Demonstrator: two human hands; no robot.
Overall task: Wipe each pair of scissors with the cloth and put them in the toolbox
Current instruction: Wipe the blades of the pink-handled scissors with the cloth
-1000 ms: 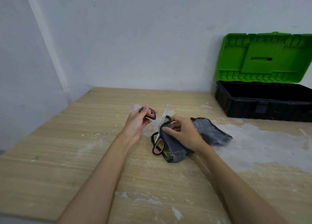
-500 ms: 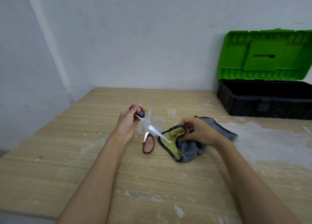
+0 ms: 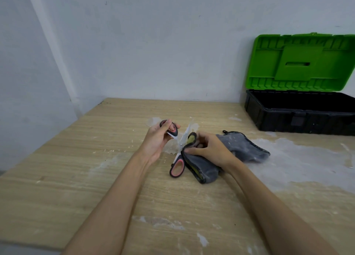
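A pair of scissors (image 3: 177,167) with black and pink handles is spread open above the middle of the wooden table. My left hand (image 3: 156,139) grips the upper handle loop. The lower handle hangs near the tabletop. My right hand (image 3: 208,148) grips a grey cloth (image 3: 242,146) with a yellow-green inner side, folded round one blade; the other blade points up and away. The black toolbox (image 3: 299,118) with its green lid raised stands at the far right against the wall. Its inside looks dark and I cannot see what lies in it.
The wooden table (image 3: 76,168) carries white dried smears, a wide patch to the right of the cloth. A pale wall runs behind the table and a corner post stands at the left.
My right hand has brought the cloth back onto a blade, wrapping it. Half a second ago the cloth was held apart from both bare blades.
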